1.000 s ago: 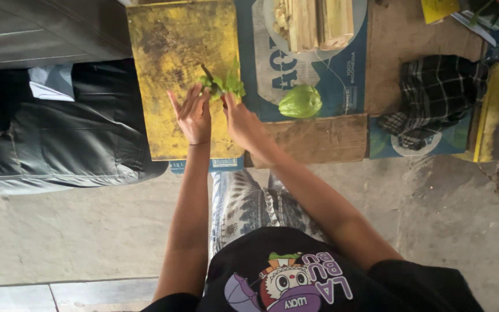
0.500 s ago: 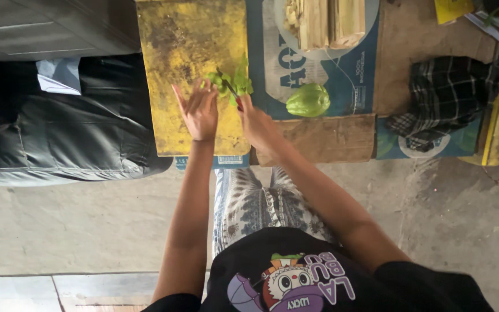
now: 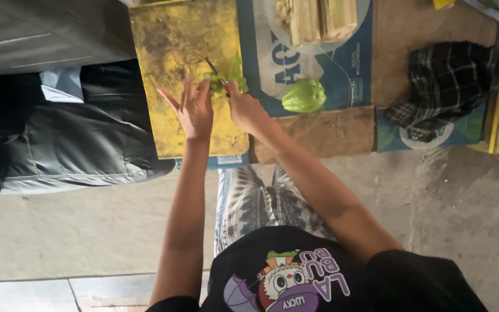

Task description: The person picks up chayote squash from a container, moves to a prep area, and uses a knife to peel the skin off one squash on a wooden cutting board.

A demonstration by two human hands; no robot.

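My yellow cutting board (image 3: 174,52) looks scuffed, stained and matt; the green squash (image 3: 304,95) beside it is smooth and waxy, resting on printed cardboard (image 3: 342,75) over rough concrete floor (image 3: 434,202).
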